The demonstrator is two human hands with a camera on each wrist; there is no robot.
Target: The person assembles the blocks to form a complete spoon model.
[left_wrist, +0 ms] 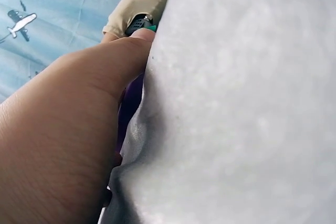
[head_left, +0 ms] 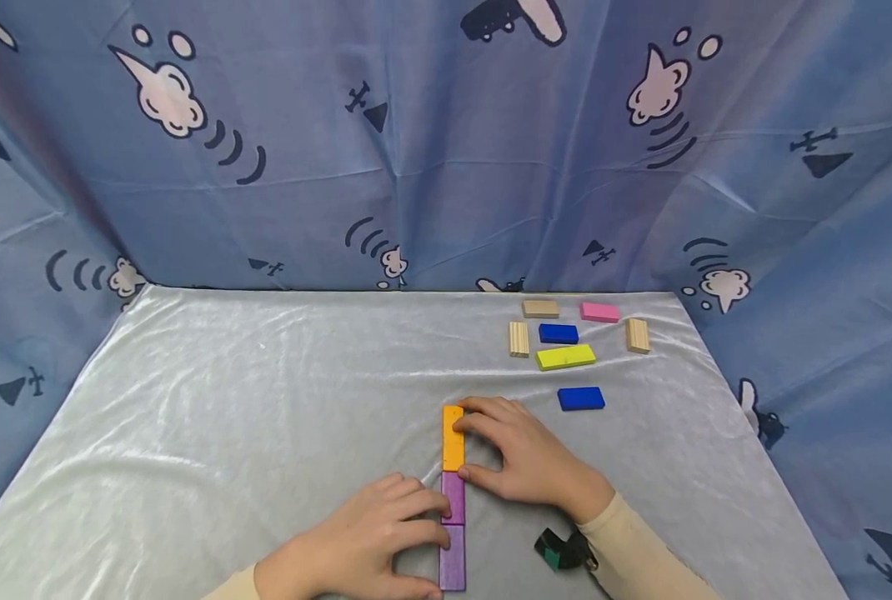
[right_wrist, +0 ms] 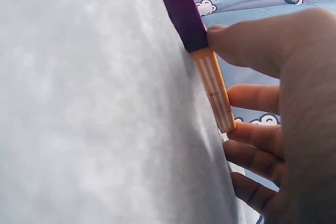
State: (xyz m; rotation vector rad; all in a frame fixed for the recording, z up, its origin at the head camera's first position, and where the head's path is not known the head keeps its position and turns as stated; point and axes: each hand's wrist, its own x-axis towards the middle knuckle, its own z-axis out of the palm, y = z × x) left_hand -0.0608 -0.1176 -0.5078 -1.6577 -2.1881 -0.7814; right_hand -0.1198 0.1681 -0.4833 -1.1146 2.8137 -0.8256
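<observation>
The right hand (head_left: 524,458), thumb and fingers spread wide, touches the right side of the orange block (head_left: 453,446), which lies end to end with two purple blocks (head_left: 454,562). The left hand (head_left: 367,537), also spread, touches their left side, its contact poorly seen from the wrist.

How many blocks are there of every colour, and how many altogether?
Orange block: 1
Purple blocks: 2
Blue blocks: 2
Yellow block: 1
Pink block: 1
Plain wood-coloured blocks: 3
Total: 10
</observation>
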